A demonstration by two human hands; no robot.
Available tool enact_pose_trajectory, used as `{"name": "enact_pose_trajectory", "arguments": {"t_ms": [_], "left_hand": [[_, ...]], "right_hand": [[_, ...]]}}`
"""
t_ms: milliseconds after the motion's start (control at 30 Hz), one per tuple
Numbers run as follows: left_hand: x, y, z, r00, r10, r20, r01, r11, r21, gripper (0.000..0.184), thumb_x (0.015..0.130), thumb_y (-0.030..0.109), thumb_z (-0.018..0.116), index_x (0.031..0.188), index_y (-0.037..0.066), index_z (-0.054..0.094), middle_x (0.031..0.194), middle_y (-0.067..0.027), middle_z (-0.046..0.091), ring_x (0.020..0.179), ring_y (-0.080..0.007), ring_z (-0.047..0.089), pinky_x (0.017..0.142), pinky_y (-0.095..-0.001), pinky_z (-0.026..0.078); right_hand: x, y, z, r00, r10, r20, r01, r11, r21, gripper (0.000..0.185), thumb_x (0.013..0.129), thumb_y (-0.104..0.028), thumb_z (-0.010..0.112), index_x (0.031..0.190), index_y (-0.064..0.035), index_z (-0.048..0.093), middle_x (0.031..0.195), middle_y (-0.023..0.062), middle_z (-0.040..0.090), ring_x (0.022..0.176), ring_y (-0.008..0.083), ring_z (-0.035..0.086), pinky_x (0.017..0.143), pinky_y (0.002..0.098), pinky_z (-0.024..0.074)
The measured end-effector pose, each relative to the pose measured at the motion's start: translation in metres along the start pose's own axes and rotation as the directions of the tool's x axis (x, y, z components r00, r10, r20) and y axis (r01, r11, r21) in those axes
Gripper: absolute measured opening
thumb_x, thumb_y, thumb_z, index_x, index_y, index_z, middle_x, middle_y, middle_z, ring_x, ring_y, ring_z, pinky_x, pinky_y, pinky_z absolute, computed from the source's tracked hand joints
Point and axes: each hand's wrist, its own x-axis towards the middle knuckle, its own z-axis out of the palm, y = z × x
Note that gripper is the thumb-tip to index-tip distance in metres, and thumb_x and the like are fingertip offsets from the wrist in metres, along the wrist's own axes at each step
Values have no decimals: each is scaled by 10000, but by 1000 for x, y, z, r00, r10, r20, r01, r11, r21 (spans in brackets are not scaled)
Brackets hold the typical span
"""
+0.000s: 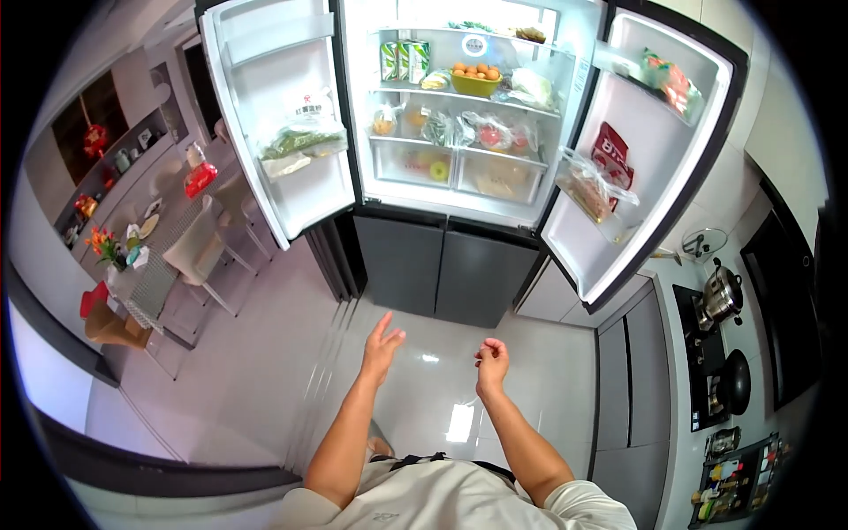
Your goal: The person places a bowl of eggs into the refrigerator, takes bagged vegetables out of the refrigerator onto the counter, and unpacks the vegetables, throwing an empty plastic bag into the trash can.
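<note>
The fridge doors [309,196] (both swung wide) leave reaching room between; a yellow bowl [477,86] obstructs the middle shelf [402,89].

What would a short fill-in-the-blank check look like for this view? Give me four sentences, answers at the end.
1. The upper fridge doors stand ____.
2. The bowl on the shelf holds ____.
3. Of the left hand and right hand, the ____ has its fingers more curled.
4. The dining table is on the person's ____ side.

Missing words: open; eggs; right; left.
</note>
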Motion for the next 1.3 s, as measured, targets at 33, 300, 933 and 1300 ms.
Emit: {"name": "enact_pose_trajectory", "arguments": {"t_ms": [33,300,933,1300], "left_hand": [[14,13,-13,1000,6,0,-6,1000,6,719,955,149,688,1596,100,367,1655,-116,343,1465,-274,426,1177,-429,354],[136,124,-131,980,197,24,-197,980,-9,720,975,188,683,1600,75,345,1661,-143,314,1466,-268,421,1188,-375,344],[263,278,-278,795,549,-258,-436,813,387,732,973,202,686,1609,121,333,1684,-95,258,1551,-306,253,1221,-410,281],[282,279,-285,833,501,-234,-423,850,315,735,1004,230,629,1633,106,269,1699,-147,232,1576,-283,198,1236,-385,220]], "right_hand": [[3,-3,20,1000,-18,-9,18,1000,5,117,965,-43,606,1067,-99,607,909,3,619,746,121,623,608,259,472],[9,-7,210,993,-90,77,92,996,-23,110,955,-58,630,1053,-108,640,893,-9,645,754,117,626,612,257,463],[38,-132,568,368,-470,802,843,533,-74,637,926,-50,587,1534,-62,399,1636,175,341,1003,324,696,903,416,553],[49,-112,584,379,-452,807,918,293,-268,680,881,-7,577,1534,-65,395,1655,154,310,1164,389,639,922,456,551]]}}
